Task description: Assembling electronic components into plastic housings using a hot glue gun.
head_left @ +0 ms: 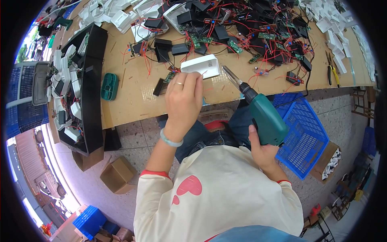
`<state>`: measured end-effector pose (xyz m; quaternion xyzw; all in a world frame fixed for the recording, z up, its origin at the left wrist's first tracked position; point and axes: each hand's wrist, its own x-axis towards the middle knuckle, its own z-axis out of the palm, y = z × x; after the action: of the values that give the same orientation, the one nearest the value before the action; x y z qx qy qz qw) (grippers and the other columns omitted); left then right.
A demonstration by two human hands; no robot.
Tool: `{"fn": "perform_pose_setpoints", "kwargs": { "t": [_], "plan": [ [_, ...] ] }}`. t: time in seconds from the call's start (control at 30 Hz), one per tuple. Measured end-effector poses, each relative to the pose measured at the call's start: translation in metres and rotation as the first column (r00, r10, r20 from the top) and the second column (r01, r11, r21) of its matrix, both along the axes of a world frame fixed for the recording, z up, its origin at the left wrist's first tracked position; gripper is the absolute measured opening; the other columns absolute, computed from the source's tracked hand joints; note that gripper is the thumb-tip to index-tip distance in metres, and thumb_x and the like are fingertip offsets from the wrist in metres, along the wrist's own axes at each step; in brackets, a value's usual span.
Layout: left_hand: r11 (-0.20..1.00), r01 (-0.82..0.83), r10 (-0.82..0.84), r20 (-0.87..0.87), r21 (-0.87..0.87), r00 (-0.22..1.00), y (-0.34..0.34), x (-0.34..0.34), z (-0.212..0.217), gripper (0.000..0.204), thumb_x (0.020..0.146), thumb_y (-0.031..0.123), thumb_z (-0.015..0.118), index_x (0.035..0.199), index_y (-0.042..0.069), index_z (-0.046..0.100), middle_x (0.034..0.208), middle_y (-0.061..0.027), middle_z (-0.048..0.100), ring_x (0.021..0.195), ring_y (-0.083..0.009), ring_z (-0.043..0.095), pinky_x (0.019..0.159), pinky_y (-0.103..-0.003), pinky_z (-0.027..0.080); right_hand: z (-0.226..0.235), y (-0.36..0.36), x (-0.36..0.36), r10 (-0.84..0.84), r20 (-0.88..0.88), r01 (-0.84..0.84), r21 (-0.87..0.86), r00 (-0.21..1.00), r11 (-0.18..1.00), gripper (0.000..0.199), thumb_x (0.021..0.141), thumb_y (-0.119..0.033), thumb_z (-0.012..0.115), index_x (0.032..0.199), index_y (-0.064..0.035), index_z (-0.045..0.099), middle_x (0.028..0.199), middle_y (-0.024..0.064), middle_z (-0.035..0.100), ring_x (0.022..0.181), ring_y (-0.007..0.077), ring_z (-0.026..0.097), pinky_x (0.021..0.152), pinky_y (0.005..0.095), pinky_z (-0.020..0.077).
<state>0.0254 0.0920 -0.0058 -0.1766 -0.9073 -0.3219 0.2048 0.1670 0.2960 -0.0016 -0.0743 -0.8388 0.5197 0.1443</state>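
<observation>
Hands both busy at the near edge of the worktop. Left hand has its fingers curled shut, pinching something thin, looks like a small screw or pin but too small to be sure, right at the white plastic casing. Casing lies flat on the worktop near its front edge, about mid-length. Right hand is wrapped tight around the grip of a green electric screwdriver, held off the front edge over the lap, bit angled up toward the casing, tip just beside it, not touching. Pile of black housings, green circuit boards and red wires fills the far side. Black tray of white parts sits at the left end. Yellow-handled pliers toward the right end. Blue basket on the floor beside the right hand
</observation>
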Motion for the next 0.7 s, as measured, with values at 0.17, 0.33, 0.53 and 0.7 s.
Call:
{"fn": "perform_pose_setpoints", "kwargs": {
  "t": [0.17, 0.33, 0.53, 0.7],
  "plan": [
    [0.974, -0.042, 0.026, -0.073, -0.222, 0.997, 0.015, -0.018, -0.005, 0.007, 0.083, 0.006, 0.069, 0.087, 0.002, 0.064, 0.101, -0.0109, 0.061, 0.099, -0.0305, 0.058, 0.080, -0.040, 0.048, -0.003, -0.005, -0.009, 0.036, -0.050, -0.034, 0.035, 0.998, 0.999, 0.021, 0.087, -0.002, 0.073, 0.106, 0.0028, 0.064, 0.089, 0.0104, 0.067, 0.073, 0.0146, 0.064, 0.067, 0.0271, 0.0505],
    [0.959, -0.126, 0.062, -0.246, -0.253, 0.967, 0.022, -0.027, -0.010, 0.011, 0.079, 0.008, 0.073, 0.086, 0.004, 0.066, 0.116, -0.0073, 0.065, 0.123, -0.0312, 0.053, 0.099, -0.049, 0.039, -0.008, -0.011, -0.018, 0.055, -0.001, -0.055, -0.062, 0.998, 0.997, 0.031, 0.089, -0.002, 0.071, 0.116, 0.0039, 0.058, 0.091, 0.0103, 0.069, 0.076, 0.0114, 0.065, 0.070, 0.0252, 0.0516],
    [0.974, -0.073, 0.031, -0.195, -0.216, 0.980, 0.019, -0.031, -0.022, 0.011, 0.078, 0.008, 0.073, 0.086, 0.007, 0.066, 0.116, -0.0041, 0.066, 0.121, -0.0283, 0.055, 0.100, -0.046, 0.037, -0.008, -0.013, -0.025, 0.084, 0.045, -0.085, 0.016, 0.995, 0.996, 0.033, 0.089, -0.002, 0.071, 0.118, 0.0036, 0.057, 0.092, 0.0108, 0.070, 0.077, 0.0122, 0.066, 0.071, 0.0256, 0.0523],
    [0.974, -0.098, 0.055, -0.211, -0.202, 0.976, 0.022, -0.030, -0.025, 0.012, 0.078, 0.008, 0.073, 0.085, 0.007, 0.065, 0.114, -0.0031, 0.066, 0.118, -0.0268, 0.057, 0.099, -0.045, 0.036, -0.009, -0.017, -0.026, 0.080, 0.036, -0.080, 0.016, 0.996, 0.997, 0.034, 0.089, -0.002, 0.071, 0.119, 0.0034, 0.056, 0.094, 0.0119, 0.069, 0.077, 0.0138, 0.067, 0.072, 0.0265, 0.0528]
  ]
}}
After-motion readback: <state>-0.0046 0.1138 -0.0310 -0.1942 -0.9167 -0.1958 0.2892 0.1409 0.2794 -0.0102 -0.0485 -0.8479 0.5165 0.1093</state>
